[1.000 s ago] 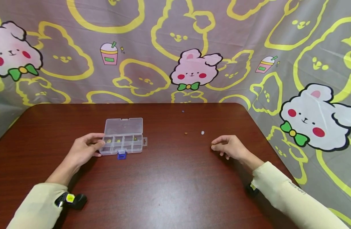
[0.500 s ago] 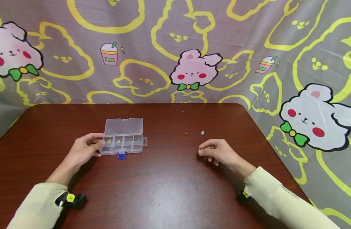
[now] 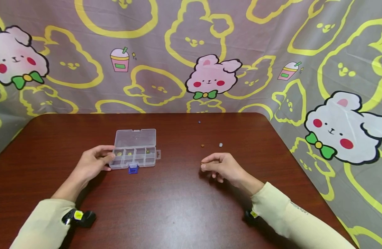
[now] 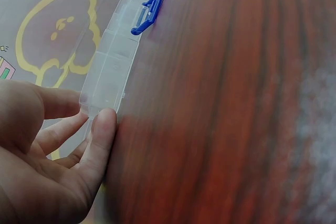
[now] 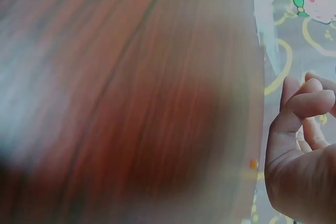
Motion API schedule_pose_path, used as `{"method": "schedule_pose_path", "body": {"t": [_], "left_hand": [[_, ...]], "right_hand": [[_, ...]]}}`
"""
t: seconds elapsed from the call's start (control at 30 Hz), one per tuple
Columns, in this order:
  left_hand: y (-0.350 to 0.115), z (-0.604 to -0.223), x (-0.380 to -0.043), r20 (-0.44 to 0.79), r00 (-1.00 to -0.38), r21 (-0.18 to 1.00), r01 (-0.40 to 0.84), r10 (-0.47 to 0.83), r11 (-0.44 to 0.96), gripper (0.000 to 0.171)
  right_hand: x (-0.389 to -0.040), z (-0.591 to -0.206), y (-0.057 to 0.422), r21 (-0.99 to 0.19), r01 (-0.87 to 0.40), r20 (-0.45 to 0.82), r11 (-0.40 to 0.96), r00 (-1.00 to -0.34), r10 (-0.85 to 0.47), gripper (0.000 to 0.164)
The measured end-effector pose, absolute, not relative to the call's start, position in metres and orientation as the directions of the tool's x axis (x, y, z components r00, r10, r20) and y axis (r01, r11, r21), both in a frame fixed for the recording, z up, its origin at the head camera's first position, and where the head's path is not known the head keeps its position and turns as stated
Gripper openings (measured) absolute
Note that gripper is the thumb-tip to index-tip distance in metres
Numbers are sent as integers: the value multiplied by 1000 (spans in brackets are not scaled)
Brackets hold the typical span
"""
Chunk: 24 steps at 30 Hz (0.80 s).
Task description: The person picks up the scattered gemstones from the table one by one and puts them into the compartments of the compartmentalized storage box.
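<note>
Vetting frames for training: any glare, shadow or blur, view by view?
Head: mostly sharp, pale glare on the near part of the table, dark shadow beneath the right hand; left wrist: wood grain soft, pale glare at right edge, left hand and box clearer; right wrist: tabletop badly smeared, glare at left edge.

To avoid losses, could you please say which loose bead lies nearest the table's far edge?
The bluish bead; the brown bead and white bead lie farther inward.

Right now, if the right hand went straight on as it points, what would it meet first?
Likely the open compartment box, near its hang tab, though how high the right hand sits over the table is unclear.
</note>
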<state>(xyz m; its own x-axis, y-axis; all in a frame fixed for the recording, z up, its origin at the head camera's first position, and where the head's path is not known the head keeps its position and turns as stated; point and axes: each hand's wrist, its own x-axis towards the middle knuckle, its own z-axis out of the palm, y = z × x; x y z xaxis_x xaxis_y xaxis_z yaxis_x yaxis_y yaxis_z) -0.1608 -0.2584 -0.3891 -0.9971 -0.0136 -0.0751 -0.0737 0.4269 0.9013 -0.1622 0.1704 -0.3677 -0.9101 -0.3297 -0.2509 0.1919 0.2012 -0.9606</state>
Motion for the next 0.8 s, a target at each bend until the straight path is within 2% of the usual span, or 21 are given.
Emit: {"method": "schedule_pose_path", "body": {"t": [0.4, 0.8], "left_hand": [[-259, -389, -161, -78, -997, 898, -78, -17, 434, 41], [-260, -388, -161, -83, -996, 895, -80, -13, 439, 43]], "right_hand": [[-166, -370, 131, -961, 234, -273, 148, -892, -360, 28], [-175, -367, 97, -960, 266, -279, 88, -871, -405, 34]]}}
